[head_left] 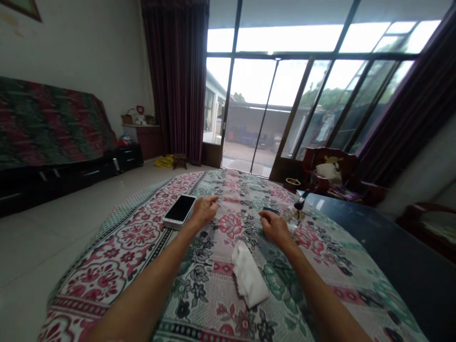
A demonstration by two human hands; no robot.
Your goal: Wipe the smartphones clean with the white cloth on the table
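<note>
1. Two bare hands of mine rest on the floral cloth (213, 294) that covers the table, both forearms reaching in from the bottom edge, where they are cut off.
2. My left hand (204, 209) lies knuckles up with the fingers curled loosely under; it grips nothing I can see, and its wrist side sits just beside the white phone (180, 210).
3. My right hand (273, 227) is also curled, fingers bent down against the cloth. Whether they pinch anything I cannot tell, since the fingertips are hidden under the hand.
4. Just beyond my right hand a small dark flat thing (270, 209) lies on the cloth, too small to make out.
5. Close to the right of that hand stands a small clear glass dish (295, 214) with a dark-handled tool (302, 200) leaning out of it, tilted up and to the right; what else it holds is blurred.
6. The phone lies screen up, dark, its long axis running away from me and slightly right, near the cloth's left border.
7. Between my forearms lies a folded white cloth (248, 275), its long axis running from the far left to the near right.
</note>
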